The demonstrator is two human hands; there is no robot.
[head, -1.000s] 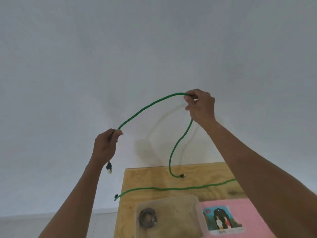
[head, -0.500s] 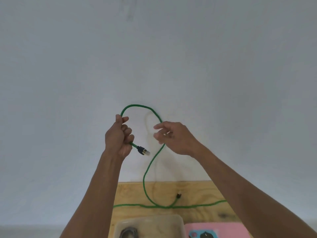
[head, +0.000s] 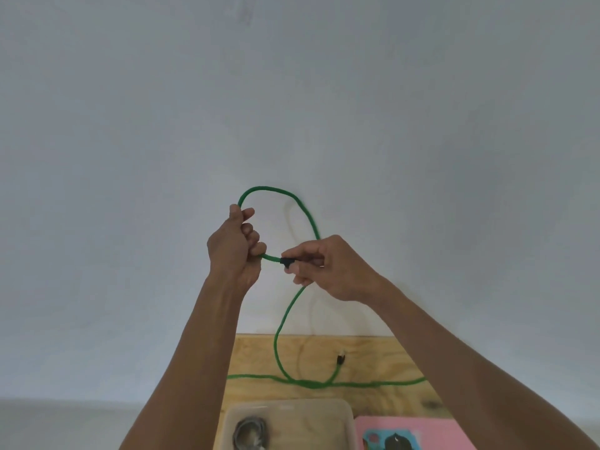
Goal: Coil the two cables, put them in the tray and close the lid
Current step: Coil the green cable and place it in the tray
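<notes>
- A plain pale wall fills most of the view; a light plywood bench stands against its foot.
- The left hand is raised before the wall, its grip curled tight round the thin green braided cable, which rises out of the top of the fist.
- The cable arches over in a single loop and comes down to the right hand.
- A short length leaves the bottom of the left fist and ends in a black plug, which the right hand's grip pinches between thumb and fingertips.
- Below the right hand the same cable hangs down to the bench and curves to its other plug, lying on the wood.
- A second green cable runs straight across the bench, crossing the first.
- A clear plastic tray sits at the near edge, with a grey coiled cable inside.
- A pink card with a printed picture lies just beside the tray's right wall.
</notes>
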